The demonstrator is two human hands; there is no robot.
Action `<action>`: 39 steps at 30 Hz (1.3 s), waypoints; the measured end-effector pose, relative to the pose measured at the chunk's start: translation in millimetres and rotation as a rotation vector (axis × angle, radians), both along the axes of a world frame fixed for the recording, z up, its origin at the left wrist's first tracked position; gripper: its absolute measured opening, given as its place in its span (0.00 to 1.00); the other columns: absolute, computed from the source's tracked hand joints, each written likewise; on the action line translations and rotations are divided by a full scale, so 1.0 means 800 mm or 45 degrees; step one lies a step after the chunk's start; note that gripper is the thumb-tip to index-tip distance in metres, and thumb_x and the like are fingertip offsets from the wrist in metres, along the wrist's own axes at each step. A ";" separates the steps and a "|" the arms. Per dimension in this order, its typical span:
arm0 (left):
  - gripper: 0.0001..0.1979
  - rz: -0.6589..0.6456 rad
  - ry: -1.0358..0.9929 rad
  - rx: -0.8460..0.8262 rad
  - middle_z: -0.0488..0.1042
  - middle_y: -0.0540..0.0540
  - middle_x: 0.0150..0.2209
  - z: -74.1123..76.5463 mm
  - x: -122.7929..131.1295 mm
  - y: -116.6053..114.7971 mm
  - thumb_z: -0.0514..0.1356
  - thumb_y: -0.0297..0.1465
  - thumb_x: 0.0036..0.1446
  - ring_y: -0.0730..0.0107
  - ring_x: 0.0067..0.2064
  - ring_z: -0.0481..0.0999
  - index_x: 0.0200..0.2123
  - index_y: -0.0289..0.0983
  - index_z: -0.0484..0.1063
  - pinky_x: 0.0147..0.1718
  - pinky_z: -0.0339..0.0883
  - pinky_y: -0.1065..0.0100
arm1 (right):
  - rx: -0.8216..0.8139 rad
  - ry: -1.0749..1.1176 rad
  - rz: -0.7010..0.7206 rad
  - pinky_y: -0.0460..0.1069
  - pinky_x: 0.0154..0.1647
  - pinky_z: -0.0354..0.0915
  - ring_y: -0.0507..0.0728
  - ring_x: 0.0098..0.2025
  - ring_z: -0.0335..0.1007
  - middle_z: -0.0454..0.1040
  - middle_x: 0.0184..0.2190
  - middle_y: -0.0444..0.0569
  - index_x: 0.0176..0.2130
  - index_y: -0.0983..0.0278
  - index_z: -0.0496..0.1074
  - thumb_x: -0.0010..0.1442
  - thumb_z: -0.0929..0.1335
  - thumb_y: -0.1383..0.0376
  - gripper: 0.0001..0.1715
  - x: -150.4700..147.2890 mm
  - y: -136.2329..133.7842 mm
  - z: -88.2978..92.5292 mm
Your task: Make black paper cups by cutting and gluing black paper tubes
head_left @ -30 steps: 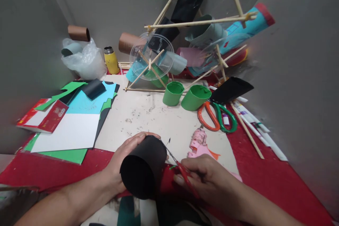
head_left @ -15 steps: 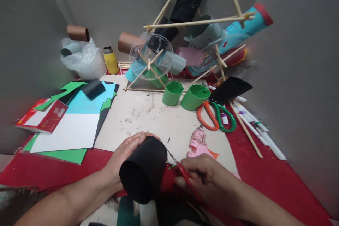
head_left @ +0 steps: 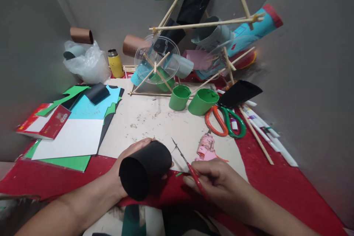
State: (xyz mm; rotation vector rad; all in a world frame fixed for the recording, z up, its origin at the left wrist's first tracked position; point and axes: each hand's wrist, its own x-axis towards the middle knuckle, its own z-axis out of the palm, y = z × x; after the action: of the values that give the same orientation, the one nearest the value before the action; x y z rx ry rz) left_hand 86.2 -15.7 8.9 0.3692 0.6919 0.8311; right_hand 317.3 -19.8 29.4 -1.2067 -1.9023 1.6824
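Observation:
My left hand [head_left: 127,160] is wrapped around a black paper tube [head_left: 152,162], whose wide open end faces down and to the left. My right hand [head_left: 212,177] grips small scissors with red handles [head_left: 197,179]. Their blades point up and left, just right of the tube's far end and apart from it. A thin dark sliver hangs by the blades. Past my right hand lies a pink, smudged tool [head_left: 206,145], partly hidden by that hand. Two short green paper tubes [head_left: 179,97] stand farther back on the pale board [head_left: 146,118].
Larger scissors with orange and green handles [head_left: 226,121] lie at right beside markers [head_left: 265,129]. A stick-framed structure [head_left: 204,24] with paper tubes and clear lids rises at the back. Coloured paper sheets [head_left: 69,138], a yellow bottle [head_left: 115,64] and a plastic bag [head_left: 88,64] are at left.
The black tube has tilted and shifted slightly left and up, away from the scissors. The blades, which were at its edge, now stand clear of it.

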 end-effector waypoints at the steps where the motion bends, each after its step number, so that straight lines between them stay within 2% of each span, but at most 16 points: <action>1: 0.15 -0.009 -0.049 -0.060 0.80 0.42 0.30 0.003 -0.001 0.000 0.62 0.43 0.59 0.60 0.32 0.80 0.33 0.35 0.74 0.34 0.73 0.61 | -0.008 -0.006 -0.001 0.46 0.21 0.41 0.49 0.22 0.38 0.44 0.19 0.37 0.20 0.61 0.49 0.61 0.68 0.44 0.35 0.000 0.000 0.000; 6: 0.13 0.148 -0.064 -0.302 0.81 0.41 0.35 0.027 0.000 0.000 0.60 0.38 0.62 0.59 0.39 0.82 0.36 0.33 0.75 0.35 0.73 0.65 | 0.019 -0.058 0.043 0.47 0.21 0.41 0.49 0.23 0.39 0.46 0.19 0.36 0.22 0.61 0.51 0.63 0.69 0.46 0.33 0.004 -0.003 -0.009; 9: 0.16 0.109 -0.076 -0.348 0.81 0.38 0.35 0.022 0.001 0.002 0.61 0.41 0.61 0.57 0.40 0.82 0.35 0.32 0.75 0.36 0.73 0.63 | 0.039 -0.065 0.042 0.47 0.21 0.41 0.49 0.23 0.39 0.45 0.19 0.36 0.22 0.61 0.51 0.63 0.69 0.48 0.32 0.006 -0.003 -0.012; 11: 0.18 0.046 -0.075 -0.297 0.80 0.38 0.34 0.012 0.000 0.003 0.61 0.44 0.59 0.59 0.37 0.80 0.35 0.33 0.74 0.35 0.72 0.63 | 0.032 -0.039 0.050 0.46 0.21 0.40 0.49 0.23 0.39 0.45 0.19 0.36 0.23 0.61 0.51 0.64 0.68 0.49 0.31 0.007 -0.002 -0.012; 13: 0.17 0.057 0.014 -0.161 0.79 0.42 0.32 0.008 -0.001 0.003 0.63 0.45 0.58 0.63 0.33 0.77 0.34 0.34 0.75 0.36 0.71 0.64 | 0.033 -0.012 0.063 0.46 0.21 0.40 0.49 0.22 0.39 0.45 0.19 0.36 0.23 0.61 0.52 0.65 0.68 0.52 0.29 0.007 -0.002 -0.011; 16: 0.13 0.128 0.319 0.145 0.77 0.46 0.31 0.018 -0.004 0.001 0.66 0.40 0.56 0.67 0.35 0.75 0.33 0.34 0.77 0.41 0.68 0.67 | 0.047 -0.031 0.075 0.46 0.20 0.42 0.48 0.22 0.40 0.46 0.19 0.36 0.23 0.62 0.53 0.64 0.68 0.56 0.26 0.009 -0.004 -0.009; 19: 0.15 0.024 0.493 0.302 0.76 0.45 0.31 0.034 -0.006 -0.001 0.66 0.42 0.55 0.67 0.35 0.73 0.32 0.33 0.79 0.38 0.65 0.69 | 0.094 -0.121 0.120 0.45 0.21 0.45 0.49 0.23 0.44 0.51 0.20 0.37 0.24 0.62 0.56 0.62 0.68 0.59 0.21 0.012 -0.006 -0.008; 21: 0.16 -0.011 0.516 0.289 0.75 0.45 0.30 0.039 -0.006 -0.002 0.66 0.43 0.55 0.69 0.32 0.71 0.32 0.33 0.80 0.34 0.64 0.69 | 0.174 -0.192 0.166 0.44 0.21 0.46 0.49 0.23 0.47 0.55 0.20 0.37 0.24 0.62 0.58 0.60 0.68 0.61 0.18 0.013 -0.006 -0.009; 24: 0.14 0.027 0.533 0.251 0.74 0.48 0.28 0.039 -0.005 -0.004 0.67 0.41 0.54 0.73 0.29 0.69 0.31 0.34 0.80 0.32 0.61 0.71 | 0.302 -0.266 0.208 0.43 0.22 0.49 0.48 0.23 0.53 0.62 0.21 0.38 0.25 0.63 0.63 0.58 0.69 0.66 0.12 0.014 -0.007 -0.011; 28: 0.13 0.006 0.497 0.236 0.74 0.49 0.26 0.039 -0.002 -0.007 0.67 0.41 0.55 0.74 0.28 0.70 0.32 0.35 0.80 0.31 0.62 0.72 | 0.309 -0.258 0.226 0.43 0.24 0.53 0.49 0.24 0.61 0.70 0.23 0.40 0.30 0.61 0.72 0.59 0.69 0.67 0.05 0.012 -0.007 -0.009; 33: 0.14 -0.067 0.368 0.214 0.77 0.47 0.27 0.044 0.001 -0.009 0.67 0.41 0.55 0.75 0.27 0.72 0.31 0.35 0.81 0.30 0.63 0.74 | 0.368 -0.335 0.231 0.45 0.25 0.54 0.51 0.24 0.65 0.75 0.24 0.44 0.32 0.61 0.76 0.65 0.66 0.55 0.16 0.008 -0.008 -0.002; 39: 0.14 -0.046 0.434 0.200 0.75 0.50 0.24 0.046 0.002 -0.010 0.68 0.41 0.54 0.78 0.24 0.69 0.30 0.35 0.80 0.26 0.59 0.76 | 0.412 -0.351 0.224 0.45 0.23 0.52 0.49 0.22 0.63 0.74 0.23 0.42 0.31 0.61 0.76 0.64 0.67 0.58 0.13 0.009 -0.009 -0.003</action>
State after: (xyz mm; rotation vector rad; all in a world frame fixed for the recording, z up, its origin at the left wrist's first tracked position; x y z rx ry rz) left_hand 88.2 -23.9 46.0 0.6731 0.9352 0.7978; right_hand 324.5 -27.0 26.9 -1.2177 -2.3968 1.2641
